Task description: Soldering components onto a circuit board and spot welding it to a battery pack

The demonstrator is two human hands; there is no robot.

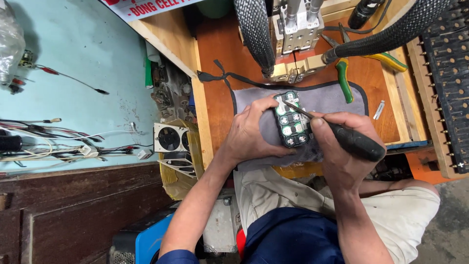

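Up at the top edge, a white sign (pixel 146 7) with red letters lies slanted over the wooden surface (pixel 215 54). One battery pack (pixel 291 120) sits on a grey cloth (pixel 337 98) in the middle of that surface. It is a small dark block with round cell ends showing, white and green, in two rows. The left hand (pixel 251 132) has its grip clenched around the pack's left side. The right hand (pixel 339 142) has its grip closed on one black-handled screwdriver (pixel 342 134), and the thin tip touches the top of the pack. One pair of green-handled pliers (pixel 344 78) lies on the cloth's far edge. One small square fan (pixel 169 138) sits left of the surface.
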